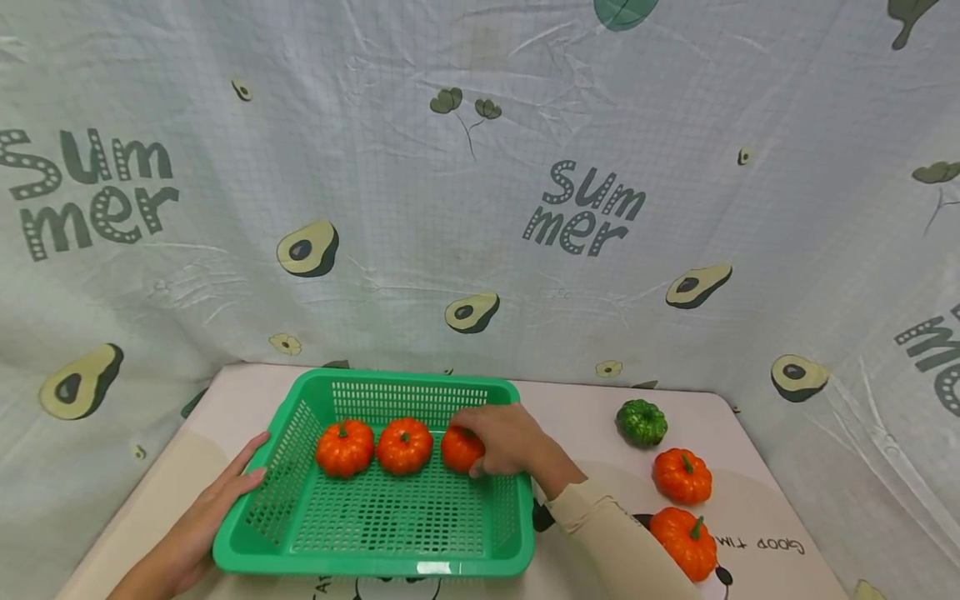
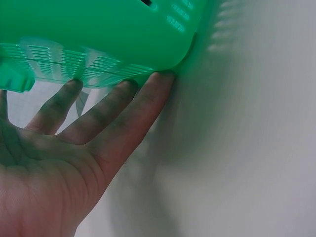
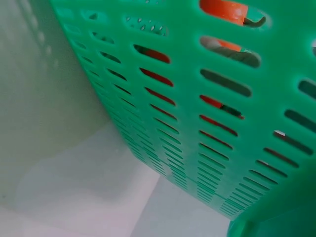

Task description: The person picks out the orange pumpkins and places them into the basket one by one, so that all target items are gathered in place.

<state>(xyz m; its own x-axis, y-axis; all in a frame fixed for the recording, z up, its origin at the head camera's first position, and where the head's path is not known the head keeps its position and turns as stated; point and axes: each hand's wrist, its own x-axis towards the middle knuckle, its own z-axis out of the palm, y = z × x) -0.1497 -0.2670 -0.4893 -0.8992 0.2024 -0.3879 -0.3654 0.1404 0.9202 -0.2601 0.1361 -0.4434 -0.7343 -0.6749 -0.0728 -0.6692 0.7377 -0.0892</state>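
A green plastic basket (image 1: 367,564) with slotted sides stands on the table. Inside it, toward the back, two small orange pumpkins (image 1: 345,448) (image 1: 405,446) sit side by side. My right hand (image 1: 501,437) reaches over the basket's right rim and grips a third orange pumpkin (image 1: 460,452) beside them. In the right wrist view the basket wall (image 3: 274,69) hides most of that hand and pumpkin. My left hand (image 1: 206,517) is at the basket's left side. The left wrist view shows its extended fingers (image 2: 140,106) against the outside of the basket (image 2: 98,29).
On the table right of the basket are a green pumpkin (image 1: 642,423) and two orange pumpkins (image 1: 682,477) (image 1: 684,543), the nearest partly covered by my right sleeve (image 1: 611,537). A printed cloth (image 1: 405,192) hangs behind the table and along its sides.
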